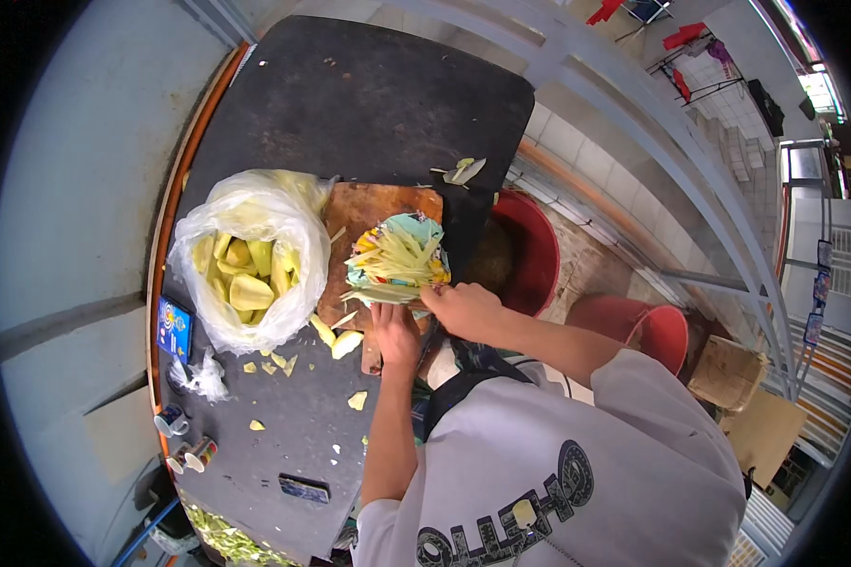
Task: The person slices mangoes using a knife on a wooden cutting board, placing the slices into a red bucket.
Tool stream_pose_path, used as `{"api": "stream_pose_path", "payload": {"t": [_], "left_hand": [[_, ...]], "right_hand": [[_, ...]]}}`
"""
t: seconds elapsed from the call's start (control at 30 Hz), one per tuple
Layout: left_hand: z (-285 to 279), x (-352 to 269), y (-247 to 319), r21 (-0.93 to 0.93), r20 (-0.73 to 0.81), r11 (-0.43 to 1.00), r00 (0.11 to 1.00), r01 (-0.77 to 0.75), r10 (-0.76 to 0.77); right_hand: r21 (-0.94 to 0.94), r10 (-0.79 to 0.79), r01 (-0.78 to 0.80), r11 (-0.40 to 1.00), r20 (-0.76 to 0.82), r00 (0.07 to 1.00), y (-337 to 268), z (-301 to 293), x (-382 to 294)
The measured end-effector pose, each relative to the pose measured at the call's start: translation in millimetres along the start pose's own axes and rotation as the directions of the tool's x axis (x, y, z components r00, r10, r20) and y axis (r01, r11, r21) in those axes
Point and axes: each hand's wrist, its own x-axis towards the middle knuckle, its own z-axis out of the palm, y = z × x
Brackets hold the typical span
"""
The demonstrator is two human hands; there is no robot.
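Observation:
My left hand (396, 333) presses its fingertips against a bundle of sliced pale-green fruit (383, 293), probably green mango, at the near side of a wooden cutting board (340, 205). From the right, my right hand (468, 308) closes around what looks like a knife handle; the blade is mostly hidden by the slices. Just beyond both hands, a heap of thin fruit strips (397, 256) lies on a colourful patterned plate or mat (405, 225) on the board. Peeled fruit pieces (252, 290) fill an open clear plastic bag (305, 248) left of the board.
Fruit scraps (357, 400) dot the black table (369, 92). A phone (303, 489), mugs (201, 453), a crumpled plastic bag (206, 375) and a blue box (175, 327) lie at left. Red buckets (549, 248) stand on the floor at right, near a metal railing (670, 163).

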Motion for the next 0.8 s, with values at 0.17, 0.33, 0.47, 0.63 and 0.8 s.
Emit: {"api": "stream_pose_path", "payload": {"t": [0.17, 0.33, 0.47, 0.63, 0.8], "left_hand": [[-4, 4, 5, 0.037, -0.085, 0.991, 0.987, -0.13, 0.133], [6, -3, -10, 0.04, 0.056, 0.998, 0.998, -0.04, 0.038], [5, -2, -12, 0.057, -0.048, 0.99, 0.99, -0.127, 0.129], [5, 2, -4, 0.054, -0.029, 0.992, 0.993, -0.116, 0.118], [4, 1, -7, 0.102, -0.027, 0.988, 0.992, -0.119, 0.122]], "right_hand": [[-0.007, 0.008, -0.008, 1.0, 0.019, 1.0, -2, 4, 0], [0.009, 0.028, -0.028, 1.0, 0.024, 0.999, 6, 10, 4], [-0.032, -0.002, 0.002, 0.999, -0.008, 1.0, -17, -11, 0], [-0.022, 0.032, -0.032, 0.999, 0.024, 0.999, 15, 19, 2], [-0.023, 0.064, -0.064, 0.998, 0.007, 0.998, 2, 9, 9]]}}
